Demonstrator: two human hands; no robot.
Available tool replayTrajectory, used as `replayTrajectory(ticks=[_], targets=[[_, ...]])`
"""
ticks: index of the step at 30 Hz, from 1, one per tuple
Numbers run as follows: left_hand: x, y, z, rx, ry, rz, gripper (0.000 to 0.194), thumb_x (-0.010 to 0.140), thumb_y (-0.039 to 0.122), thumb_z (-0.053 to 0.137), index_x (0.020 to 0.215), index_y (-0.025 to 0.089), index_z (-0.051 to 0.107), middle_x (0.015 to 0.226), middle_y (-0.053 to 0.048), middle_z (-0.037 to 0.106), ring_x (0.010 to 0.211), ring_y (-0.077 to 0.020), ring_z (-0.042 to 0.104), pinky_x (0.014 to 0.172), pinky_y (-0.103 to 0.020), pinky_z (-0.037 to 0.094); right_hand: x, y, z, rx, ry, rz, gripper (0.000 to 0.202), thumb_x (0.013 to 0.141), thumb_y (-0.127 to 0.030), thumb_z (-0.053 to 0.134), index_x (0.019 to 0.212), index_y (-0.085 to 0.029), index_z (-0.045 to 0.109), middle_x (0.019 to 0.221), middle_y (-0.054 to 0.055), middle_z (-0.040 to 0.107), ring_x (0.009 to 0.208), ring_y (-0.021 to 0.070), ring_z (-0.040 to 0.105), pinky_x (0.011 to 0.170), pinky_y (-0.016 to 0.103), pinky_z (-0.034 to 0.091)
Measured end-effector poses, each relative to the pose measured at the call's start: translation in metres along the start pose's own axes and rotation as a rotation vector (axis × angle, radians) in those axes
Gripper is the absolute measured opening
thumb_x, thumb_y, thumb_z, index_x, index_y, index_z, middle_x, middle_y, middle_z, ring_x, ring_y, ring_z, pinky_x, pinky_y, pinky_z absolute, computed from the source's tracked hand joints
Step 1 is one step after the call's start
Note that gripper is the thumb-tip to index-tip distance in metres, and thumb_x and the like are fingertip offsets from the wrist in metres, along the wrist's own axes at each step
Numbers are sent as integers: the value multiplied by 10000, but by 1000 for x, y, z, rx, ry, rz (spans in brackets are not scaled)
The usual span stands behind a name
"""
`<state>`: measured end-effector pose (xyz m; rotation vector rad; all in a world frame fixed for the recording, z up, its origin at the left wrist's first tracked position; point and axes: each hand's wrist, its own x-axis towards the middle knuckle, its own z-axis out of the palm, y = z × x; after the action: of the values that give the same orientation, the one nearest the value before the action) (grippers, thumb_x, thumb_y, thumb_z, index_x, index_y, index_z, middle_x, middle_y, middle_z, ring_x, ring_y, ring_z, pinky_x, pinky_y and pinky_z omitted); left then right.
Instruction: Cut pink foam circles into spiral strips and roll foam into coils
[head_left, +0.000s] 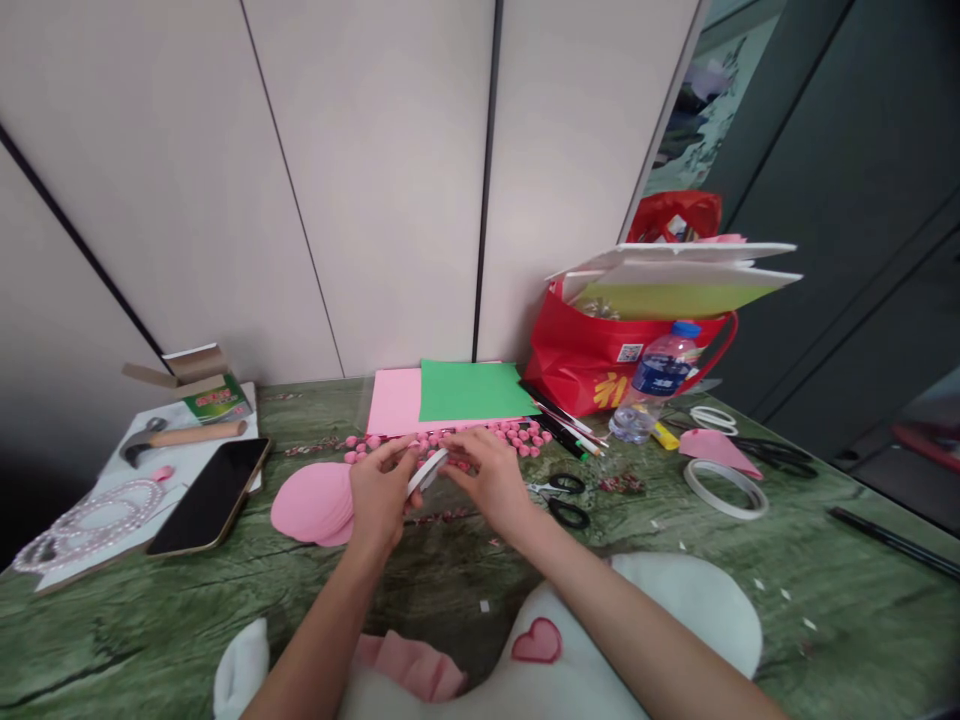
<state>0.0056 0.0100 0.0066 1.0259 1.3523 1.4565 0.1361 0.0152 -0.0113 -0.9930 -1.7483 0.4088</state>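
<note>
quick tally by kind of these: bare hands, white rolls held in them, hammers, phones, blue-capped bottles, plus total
Bare hands (left hand, right hand): 2
Held white roll: 1
Hammer: 1
Phone: 1
Blue-capped bottle: 1
Total: 6

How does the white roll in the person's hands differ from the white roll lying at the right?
The held roll is in the left hand, with the right hand at its edge; the other roll rests on the table. The held roll is tilted; the other roll lies flat. The hands partly cover the held roll; no hand covers the other roll. Both are white.
</note>
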Motion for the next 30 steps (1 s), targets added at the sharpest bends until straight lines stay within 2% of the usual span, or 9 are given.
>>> replayTrajectory(ticks=[6, 8, 11, 14, 18, 25, 27, 30], targets=[[-8, 4, -2, 190, 146, 257, 348, 665, 288, 578, 986, 163, 625, 480, 39, 580, 221, -50, 400, 216, -155, 272, -2, -7, 7, 448, 41, 318, 176, 627, -115, 607, 801, -144, 620, 828, 61, 620, 740, 178, 629, 732, 339, 520], [-11, 5, -1, 211, 176, 317, 319, 676, 270, 567, 974, 176, 633, 550, 21, 614, 241, -37, 412, 224, -144, 291, -3, -10, 8, 592, 74, 372, 188, 607, -123, 623, 793, -142, 611, 853, 61, 634, 771, 183, 634, 771, 347, 509], [-14, 6, 0, 196, 206, 389, 303, 681, 259, 561, 969, 196, 633, 751, -18, 657, 291, -27, 445, 228, -136, 320, -3, -17, 6, 720, 123, 362, 166, 583, -127, 646, 742, -140, 599, 920, 70, 629, 839, 189, 622, 823, 348, 484], [-14, 6, 1, 178, 221, 440, 280, 691, 262, 556, 953, 201, 634, 893, -33, 639, 321, -21, 461, 227, -137, 339, -2, -22, 4, 753, 116, 349, 149, 580, -127, 653, 712, -138, 586, 952, 78, 618, 869, 193, 612, 841, 350, 472], [-15, 6, 1, 170, 259, 505, 262, 703, 262, 554, 947, 203, 632, 936, -33, 616, 352, -17, 480, 226, -121, 326, -3, -27, 3, 724, 115, 339, 215, 598, -132, 642, 804, -149, 582, 956, 72, 613, 871, 181, 609, 855, 350, 461], [-17, 4, 0, 153, 330, 531, 280, 711, 281, 548, 972, 214, 621, 970, -32, 604, 356, -11, 468, 264, -141, 390, -8, -39, 2, 557, 100, 210, 64, 630, -150, 641, 683, -161, 608, 1053, 91, 564, 1018, 201, 527, 891, 336, 425], [-17, 5, 0, 143, 342, 493, 292, 703, 293, 555, 976, 215, 622, 895, -26, 623, 336, -13, 459, 259, -141, 378, -8, -39, 2, 584, 120, 223, 159, 599, -178, 676, 740, -167, 604, 1040, 80, 571, 988, 194, 542, 881, 331, 436], [-16, 6, 1, 73, 327, 399, 346, 690, 314, 568, 1016, 205, 608, 568, 33, 591, 264, -32, 410, 225, -144, 320, -5, -36, 4, 646, 154, 316, 383, 531, -230, 725, 878, -167, 575, 992, 66, 590, 901, 182, 578, 847, 325, 464]])
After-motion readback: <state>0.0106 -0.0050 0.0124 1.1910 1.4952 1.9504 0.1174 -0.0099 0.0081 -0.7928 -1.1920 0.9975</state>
